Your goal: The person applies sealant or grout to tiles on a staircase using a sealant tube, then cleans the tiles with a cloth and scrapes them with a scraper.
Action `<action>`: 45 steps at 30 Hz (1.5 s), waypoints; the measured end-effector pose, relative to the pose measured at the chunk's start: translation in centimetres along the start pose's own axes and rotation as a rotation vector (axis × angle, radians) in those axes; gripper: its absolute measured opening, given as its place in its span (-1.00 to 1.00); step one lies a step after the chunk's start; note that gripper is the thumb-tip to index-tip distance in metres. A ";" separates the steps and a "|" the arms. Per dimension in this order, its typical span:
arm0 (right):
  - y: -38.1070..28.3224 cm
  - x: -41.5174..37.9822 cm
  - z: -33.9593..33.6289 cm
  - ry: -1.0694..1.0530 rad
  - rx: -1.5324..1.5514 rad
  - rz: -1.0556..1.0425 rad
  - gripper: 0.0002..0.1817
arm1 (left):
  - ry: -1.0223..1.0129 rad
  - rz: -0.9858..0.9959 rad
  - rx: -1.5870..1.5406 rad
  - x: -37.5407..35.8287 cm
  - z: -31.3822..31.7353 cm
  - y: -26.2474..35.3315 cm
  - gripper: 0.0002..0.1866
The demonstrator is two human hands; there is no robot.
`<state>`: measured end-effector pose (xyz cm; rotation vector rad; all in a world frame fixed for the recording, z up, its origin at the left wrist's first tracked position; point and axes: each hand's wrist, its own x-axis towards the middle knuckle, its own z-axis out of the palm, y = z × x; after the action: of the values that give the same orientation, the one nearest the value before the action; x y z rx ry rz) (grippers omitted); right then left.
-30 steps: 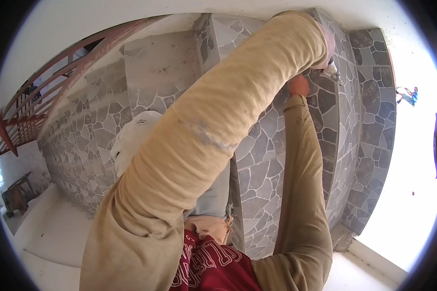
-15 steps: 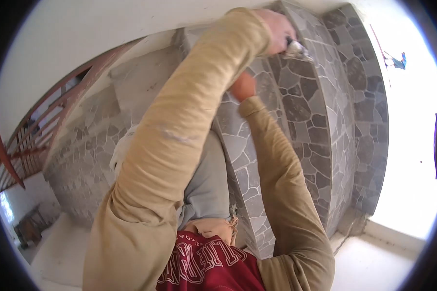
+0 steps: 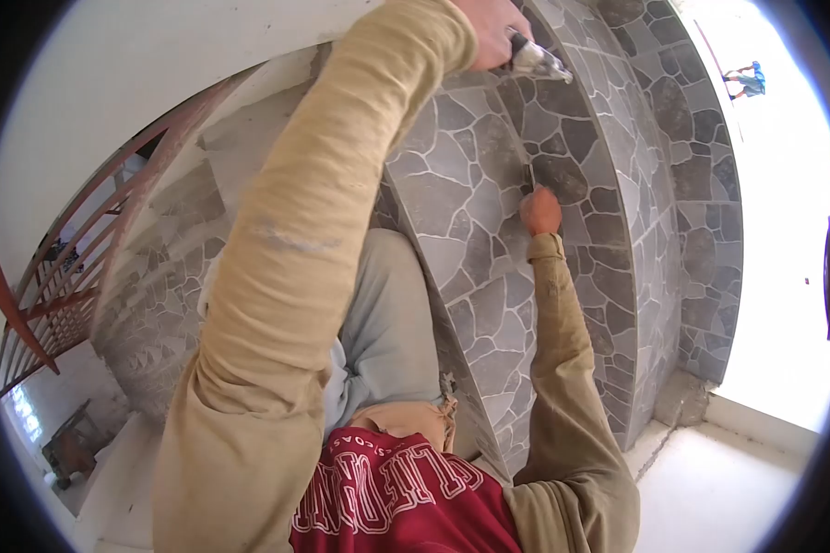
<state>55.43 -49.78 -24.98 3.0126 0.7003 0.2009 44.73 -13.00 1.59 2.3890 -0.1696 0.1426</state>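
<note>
My left hand [image 3: 489, 29] is closed on a dark-handled tool [image 3: 537, 61] whose end is caked with a whitish, paste-like material. It is held high in the view, over the stone-patterned grey steps [image 3: 466, 184]. Lower and to the right, my right hand [image 3: 541, 212] is in a fist at the inner corner where a tread meets the riser. From its far side a narrow dark blade-like tool [image 3: 527, 177] sticks out along that corner. My fingers hide its handle.
More steps [image 3: 655, 217] rise on the right, with a bright white area beyond and a distant person [image 3: 747, 81] in blue. A reddish-brown railing [image 3: 74, 267] runs along the left. My bent knee [image 3: 392, 295] is beside the tread's edge.
My right hand has moved right and down, away from beneath my left arm, to the step's inner corner. My left hand, with its tool, has shifted up and left.
</note>
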 end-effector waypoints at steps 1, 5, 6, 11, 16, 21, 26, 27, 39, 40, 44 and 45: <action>-2.2 -0.2 -0.1 -0.021 0.033 -0.009 -0.79 | -0.010 0.037 0.033 -0.1 0.1 0.4 -0.69; -17.6 -2.1 -3.2 -0.171 0.250 0.081 -0.82 | -0.042 0.003 -0.092 -0.4 0.3 1.4 -0.66; -20.8 -2.5 -2.8 -0.052 0.283 -0.033 -0.84 | -0.118 -0.044 -0.085 -0.3 0.1 2.1 -0.62; -22.6 -2.0 -5.0 -0.008 0.489 0.023 -0.80 | -0.147 0.039 -0.082 0.4 1.1 1.5 -0.58; -1.2 -11.4 -2.0 0.100 1.182 0.614 -0.63 | 0.054 -0.079 0.056 -2.2 -1.6 -1.3 -0.56; 0.6 -17.1 -2.4 -0.066 1.222 0.816 -0.58 | 0.067 -0.152 0.090 -4.1 -2.9 -0.4 -0.57; -13.7 -10.4 4.7 0.038 0.682 0.391 -0.48 | 0.022 -0.005 0.061 -1.9 -0.1 -1.2 -0.59; -17.3 -7.8 6.2 -0.022 0.688 0.307 -0.54 | 0.013 0.004 0.074 -1.6 0.5 -0.9 -0.59; -12.0 4.1 10.4 0.001 1.013 0.382 -0.60 | 0.078 -0.210 -0.027 -1.8 -1.3 0.1 -0.34; -14.3 4.2 9.6 -0.058 0.916 0.299 -0.55 | 0.066 -0.209 -0.046 -1.4 -0.9 0.4 -0.34; -25.0 1.7 1.3 -0.282 0.765 -0.177 -0.44 | -0.067 -0.038 -0.109 0.8 2.5 -1.4 -0.40; -25.1 1.2 -1.8 -0.280 0.804 -0.093 -0.51 | -0.070 -0.055 -0.141 1.2 2.7 -2.8 -0.39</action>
<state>45.31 -26.73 -24.86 3.5868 1.0932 -0.6530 46.53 -12.90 -2.11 2.2572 -0.1420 0.0202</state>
